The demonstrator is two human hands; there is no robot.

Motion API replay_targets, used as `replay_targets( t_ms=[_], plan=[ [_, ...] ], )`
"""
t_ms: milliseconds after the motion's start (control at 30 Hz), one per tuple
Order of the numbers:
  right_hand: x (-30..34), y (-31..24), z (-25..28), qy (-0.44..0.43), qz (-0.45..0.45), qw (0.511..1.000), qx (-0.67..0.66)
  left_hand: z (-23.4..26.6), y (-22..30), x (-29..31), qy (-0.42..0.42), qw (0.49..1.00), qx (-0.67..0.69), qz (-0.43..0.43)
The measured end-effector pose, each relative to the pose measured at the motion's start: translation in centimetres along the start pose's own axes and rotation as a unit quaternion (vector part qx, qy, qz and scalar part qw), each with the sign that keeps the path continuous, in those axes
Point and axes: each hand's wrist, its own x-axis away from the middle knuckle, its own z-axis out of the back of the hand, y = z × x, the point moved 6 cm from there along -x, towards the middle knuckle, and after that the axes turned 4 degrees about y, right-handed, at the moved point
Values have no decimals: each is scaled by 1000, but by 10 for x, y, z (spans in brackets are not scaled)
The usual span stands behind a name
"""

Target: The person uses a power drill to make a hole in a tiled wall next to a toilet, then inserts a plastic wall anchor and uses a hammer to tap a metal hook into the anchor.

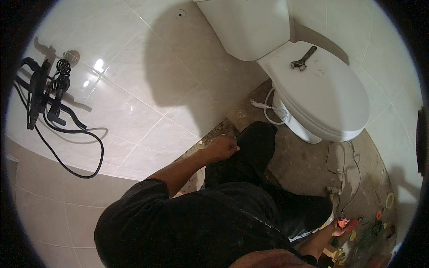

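My left hand (223, 148) is closed, with its fingers curled beside my left knee. Whatever it may hold is hidden. Low on the right, my right hand (337, 229) reaches down to the floor and grips a red-orange corded object (343, 222). Its exact kind is too small to tell. A dark cord (356, 178) runs from it up toward the toilet. A red elongated item (351, 227) lies right against that hand. On the closed lid of the white toilet (328, 94) rests an adjustable wrench (304, 58).
A white bidet sprayer (263, 105) with its hose lies on the floor beside the toilet base. At the lower right are a yellowish tape ring (389, 200), an orange ring (378, 215) and tangled green material (373, 230). A black shower fixture (49, 94) hangs on the left tiled wall.
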Motion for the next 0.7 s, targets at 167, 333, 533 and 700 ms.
replay_targets(
  t_ms=[167,333,533,700],
  plan=[
    [14,4,-36,1,-26,995,98,-18,-18,-31,3,999,-43,-27],
    [76,22,-62,-32,-106,933,342,-8,-5,-52,18,1000,-16,8],
    [121,-48,-3,173,-45,804,567,-25,-3,-62,64,995,-33,-65],
    [229,-78,74,144,171,464,857,-29,-3,-88,113,985,-21,-126]
  ],
)
